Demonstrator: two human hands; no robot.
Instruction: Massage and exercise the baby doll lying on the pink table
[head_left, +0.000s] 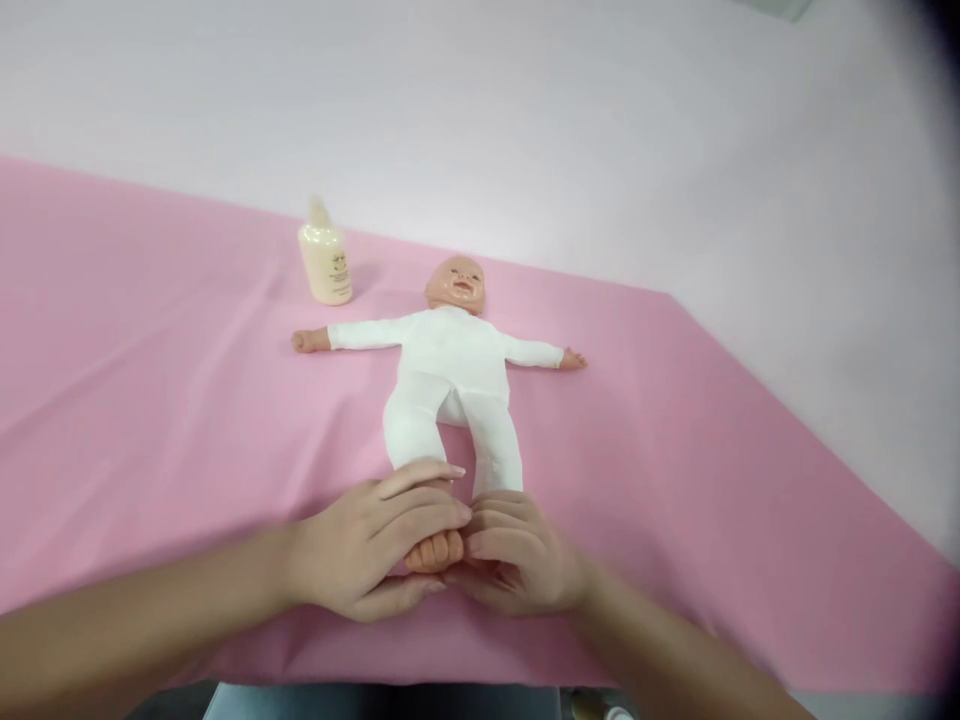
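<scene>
At the frame's lower centre, the left hand (367,545) and right hand (517,565) each grip a foot of the doll (450,370), seemingly massaging them; the bottle (325,262) stands upper left.

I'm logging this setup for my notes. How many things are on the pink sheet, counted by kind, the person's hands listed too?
Baby doll in a white suit, lying face up: 1
Cream lotion bottle, upright: 1
Hands, left hand and right hand, both around the doll's feet: 2
Total: 4, all on the pink sheet.
</scene>
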